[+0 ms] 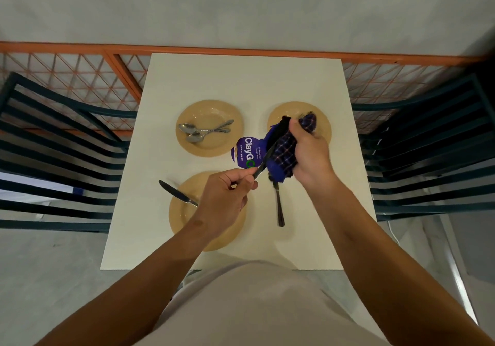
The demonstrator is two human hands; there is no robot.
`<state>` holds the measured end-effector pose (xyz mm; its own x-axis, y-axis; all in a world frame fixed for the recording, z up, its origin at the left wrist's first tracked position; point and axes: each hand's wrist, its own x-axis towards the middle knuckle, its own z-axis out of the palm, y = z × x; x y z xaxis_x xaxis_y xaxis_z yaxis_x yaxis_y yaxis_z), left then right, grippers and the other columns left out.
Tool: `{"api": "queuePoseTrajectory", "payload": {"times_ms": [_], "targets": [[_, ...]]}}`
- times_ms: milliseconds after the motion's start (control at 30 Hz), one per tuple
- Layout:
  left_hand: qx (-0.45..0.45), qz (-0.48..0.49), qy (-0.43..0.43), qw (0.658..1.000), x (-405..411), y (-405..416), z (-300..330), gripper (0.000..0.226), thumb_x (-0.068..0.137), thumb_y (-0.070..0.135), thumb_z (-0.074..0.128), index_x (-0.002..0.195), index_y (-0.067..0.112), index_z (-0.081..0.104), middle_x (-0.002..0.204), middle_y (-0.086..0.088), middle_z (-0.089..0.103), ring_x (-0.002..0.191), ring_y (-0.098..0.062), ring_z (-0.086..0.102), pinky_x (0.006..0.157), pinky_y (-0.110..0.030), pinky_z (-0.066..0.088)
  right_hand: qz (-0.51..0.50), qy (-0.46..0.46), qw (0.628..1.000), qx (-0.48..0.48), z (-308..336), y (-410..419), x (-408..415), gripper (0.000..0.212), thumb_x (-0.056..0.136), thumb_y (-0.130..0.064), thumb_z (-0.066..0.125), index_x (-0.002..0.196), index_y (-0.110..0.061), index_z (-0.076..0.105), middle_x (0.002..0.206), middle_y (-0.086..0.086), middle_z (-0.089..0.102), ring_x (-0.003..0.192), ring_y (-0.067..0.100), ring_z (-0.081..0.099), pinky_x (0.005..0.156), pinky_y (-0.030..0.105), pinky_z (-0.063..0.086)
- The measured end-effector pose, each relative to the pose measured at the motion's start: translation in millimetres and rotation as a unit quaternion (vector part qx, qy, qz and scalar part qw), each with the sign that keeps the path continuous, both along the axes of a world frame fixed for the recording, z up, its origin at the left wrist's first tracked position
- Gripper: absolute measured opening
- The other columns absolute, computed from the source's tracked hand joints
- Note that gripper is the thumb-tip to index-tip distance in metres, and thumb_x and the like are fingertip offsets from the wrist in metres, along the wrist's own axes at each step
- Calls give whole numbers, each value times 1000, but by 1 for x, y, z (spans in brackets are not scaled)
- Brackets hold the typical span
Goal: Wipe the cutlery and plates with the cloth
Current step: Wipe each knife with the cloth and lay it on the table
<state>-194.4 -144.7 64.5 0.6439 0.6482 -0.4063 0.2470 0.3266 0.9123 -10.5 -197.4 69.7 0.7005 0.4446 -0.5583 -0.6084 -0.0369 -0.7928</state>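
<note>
Three spoons [203, 131] on far-left plate [211, 107]

A blue checked cloth [284, 153] is bunched around the blade of a knife [261, 167] held up slantwise. Three tan plates lie on the bench: the far-left plate [210, 145] holds spoons [203, 131], the near plate [179, 220] a second knife [176, 193], the far-right plate [325, 128] partly hidden. A third knife [279, 206] lies on the bench.
</note>
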Motion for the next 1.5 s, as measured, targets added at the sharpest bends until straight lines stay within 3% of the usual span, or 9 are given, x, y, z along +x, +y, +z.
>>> {"api": "queuePoseTrajectory", "payload": {"times_ms": [200,400,500,600,733,933,1133,1300,1500], "targets": [[4,31,4,1000,-8,8,-6,23,103,8,58,112,19,75,86,-4,73,49,-8,48,45,-16,41,-90,-36,995,7,12,-15,42,25,104,-33,65,114,-10,67,109,8,77,102,29,76,82,43,63],[-8,45,-7,999,3,5,-6,25,104,10,56,115,22,75,82,-2,72,54,-10,51,48,-20,42,63,41,997,10,10,-11,-19,39,104,-40,61,121,-5,65,111,13,79,103,30,77,94,49,60],[-13,17,-4,1000,8,-5,-1,30,107,10,50,125,19,72,78,-2,72,59,-16,63,49,-19,48,124,30,992,16,2,-6,-49,38,108,-37,55,121,-4,68,108,16,79,96,30,77,77,40,63],[36,3,32,999,7,0,-3,25,106,20,53,120,26,74,99,0,78,91,-24,75,67,-28,62,127,-46,991,-1,3,-7,-48,27,110,-30,53,107,-10,71,92,5,82,86,22,79,76,35,64],[86,39,33,995,8,21,1,15,102,28,62,112,30,73,106,8,77,101,-22,73,97,-50,57,224,-202,950,-76,9,-15,-39,32,108,-42,54,107,-15,71,99,7,79,94,25,77,94,55,59],[148,-4,-32,988,28,37,32,20,103,25,61,112,17,77,101,-4,78,96,-20,73,88,-39,59,303,-289,908,-30,23,-26,-53,21,110,-20,52,109,-3,65,86,5,69,68,-1,67,59,13,53],[156,39,-36,986,34,48,40,24,98,30,68,88,11,78,93,-12,77,89,-20,68,95,-41,56,348,-208,914,-22,13,-44,-73,20,110,-27,51,108,-8,58,83,9,74,65,18,76,52,19,51],[126,90,-47,987,36,61,42,17,101,23,65,92,24,79,97,6,78,94,-17,72,89,-34,59,387,-155,908,-51,-15,-63,-85,19,110,-21,51,114,-3,58,89,11,70,70,18,72,72,41,65],[64,-58,-31,996,26,29,20,20,105,22,57,116,20,73,117,1,76,104,-8,71,90,-26,59,355,-166,919,-39,-9,-65,-79,17,111,-15,48,108,-2,57,76,1,71,55,9,68,53,16,51]]}}
